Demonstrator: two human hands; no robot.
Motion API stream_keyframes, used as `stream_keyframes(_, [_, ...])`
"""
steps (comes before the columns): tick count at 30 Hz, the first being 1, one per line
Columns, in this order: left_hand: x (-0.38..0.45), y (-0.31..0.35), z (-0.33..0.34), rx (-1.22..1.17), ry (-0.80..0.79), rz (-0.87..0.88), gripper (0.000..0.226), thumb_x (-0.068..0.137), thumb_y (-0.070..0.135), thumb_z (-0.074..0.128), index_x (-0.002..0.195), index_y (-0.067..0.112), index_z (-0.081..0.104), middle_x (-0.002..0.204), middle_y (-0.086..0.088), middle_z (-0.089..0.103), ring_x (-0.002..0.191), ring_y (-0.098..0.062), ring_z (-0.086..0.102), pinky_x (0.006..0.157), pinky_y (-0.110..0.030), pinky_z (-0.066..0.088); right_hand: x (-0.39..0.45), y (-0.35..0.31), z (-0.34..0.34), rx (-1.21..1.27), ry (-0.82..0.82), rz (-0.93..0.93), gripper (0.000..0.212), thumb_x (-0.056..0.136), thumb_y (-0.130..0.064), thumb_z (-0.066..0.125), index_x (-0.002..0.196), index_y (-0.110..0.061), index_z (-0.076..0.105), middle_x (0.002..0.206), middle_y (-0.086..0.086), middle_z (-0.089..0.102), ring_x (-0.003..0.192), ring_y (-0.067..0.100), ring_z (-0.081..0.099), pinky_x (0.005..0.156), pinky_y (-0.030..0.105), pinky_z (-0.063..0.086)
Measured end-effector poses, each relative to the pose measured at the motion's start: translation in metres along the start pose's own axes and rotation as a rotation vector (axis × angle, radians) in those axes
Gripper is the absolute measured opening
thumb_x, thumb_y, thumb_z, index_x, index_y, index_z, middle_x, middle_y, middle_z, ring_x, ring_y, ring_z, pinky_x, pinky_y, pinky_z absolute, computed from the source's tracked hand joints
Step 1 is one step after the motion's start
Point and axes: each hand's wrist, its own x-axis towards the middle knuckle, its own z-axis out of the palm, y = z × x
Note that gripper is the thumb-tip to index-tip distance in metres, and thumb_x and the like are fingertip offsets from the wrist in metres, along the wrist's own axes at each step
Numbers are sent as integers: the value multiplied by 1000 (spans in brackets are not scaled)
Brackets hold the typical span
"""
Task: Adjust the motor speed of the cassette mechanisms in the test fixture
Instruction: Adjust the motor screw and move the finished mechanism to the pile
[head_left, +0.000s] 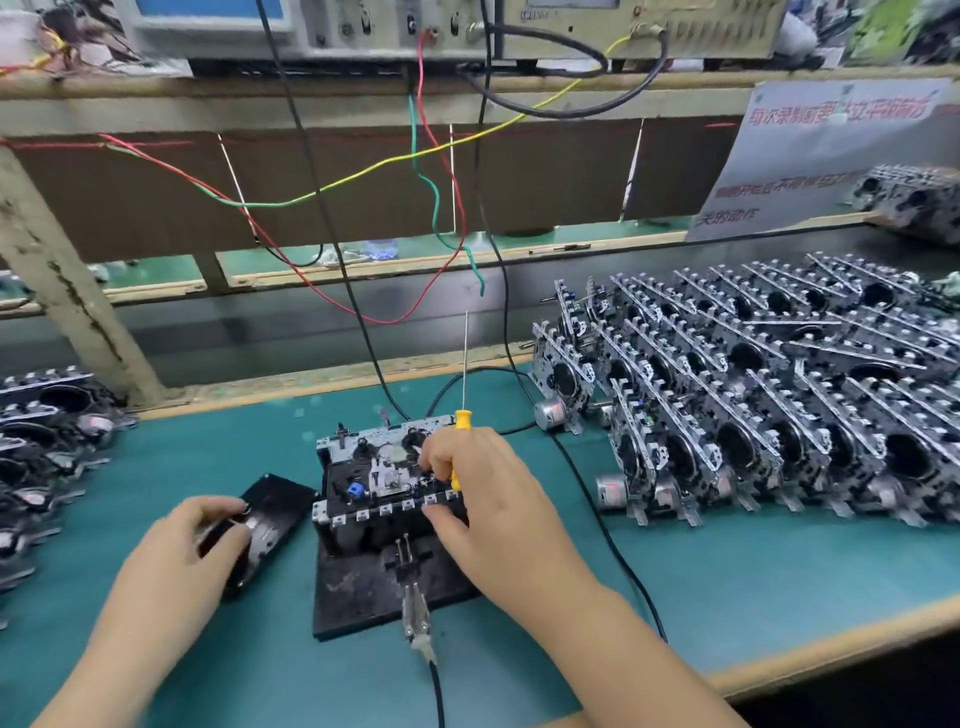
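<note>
A cassette mechanism (382, 470) sits in the black test fixture (358, 587) at the middle of the green bench. My right hand (493, 514) rests on the mechanism's right side and grips a yellow-handled screwdriver (462, 421), whose thin shaft points up and away. The fingers of that hand touch the mechanism's front keys. To the left, my left hand (182, 566) holds a black cassette-like part (262, 530) lying on the bench beside the fixture. A toggle clamp (410, 577) with a cable stands at the fixture's front.
Several cassette mechanisms (753, 410) stand in rows at the right; more are piled at the left edge (41, 447). Test instruments (415, 26) sit on the shelf above, with red, green, yellow and black wires (436, 208) hanging down to the fixture.
</note>
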Motion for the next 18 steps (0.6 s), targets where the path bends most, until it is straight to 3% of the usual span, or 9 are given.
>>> stream_keyframes(2, [-8,3,-6,323,32,84,20,88,12,72,103,26,69,120,-10,67,115,-35,56,96,-50,43,2,-1,-5,9,-37,14,33,83,-5,70,105,-17,49,99,-6,51,96,19,46,79,40,46])
stream_keyframes(4, [-20,16,-10,370,93,130,24,88,12,71,103,31,70,130,-7,63,126,-38,51,104,-55,40,4,-1,-8,13,-59,15,35,83,-7,72,102,-20,46,98,-7,51,94,18,45,78,41,46])
stream_keyframes(6, [-36,39,-11,145,74,250,36,91,8,68,101,42,65,128,9,64,122,-20,54,99,-47,43,7,-1,-11,22,-79,24,39,83,-8,74,100,-24,42,98,-10,51,92,14,43,76,41,47])
stream_keyframes(8, [-52,63,-6,-139,-6,295,36,92,15,67,107,48,63,118,26,66,109,6,58,92,-31,46,11,-3,-14,54,-88,28,41,84,-9,74,98,-28,40,98,-12,51,92,11,43,76,40,48])
stream_keyframes(9, [-58,72,-3,-240,-47,296,37,91,21,69,113,49,62,117,30,65,109,11,59,92,-26,46,13,-4,-15,84,-81,34,43,84,-8,73,96,-31,38,100,-13,53,93,10,44,78,39,47])
stream_keyframes(11, [-67,87,5,-375,-76,277,44,88,24,72,119,52,58,121,33,63,114,10,58,97,-23,44,20,-8,-22,152,-52,57,53,85,-7,72,89,-39,30,104,-13,58,97,10,47,81,33,45])
stream_keyframes(13, [-71,100,8,-532,-46,273,46,91,15,70,116,52,61,123,28,65,116,8,59,97,-19,47,25,-12,-30,205,-25,76,58,85,-7,72,84,-41,26,104,-12,61,98,11,49,82,29,42])
stream_keyframes(15, [-71,111,3,-652,-5,300,48,93,4,66,116,47,63,121,24,67,112,9,61,91,-9,48,29,-16,-40,262,8,89,54,86,-9,73,84,-38,28,104,-11,62,97,10,52,82,23,42])
stream_keyframes(18, [-70,129,-3,-741,-19,382,53,88,6,73,129,37,60,127,22,64,118,4,59,97,-9,44,29,-21,-54,404,109,112,43,85,-14,76,87,-29,36,98,-10,65,88,9,56,77,20,45])
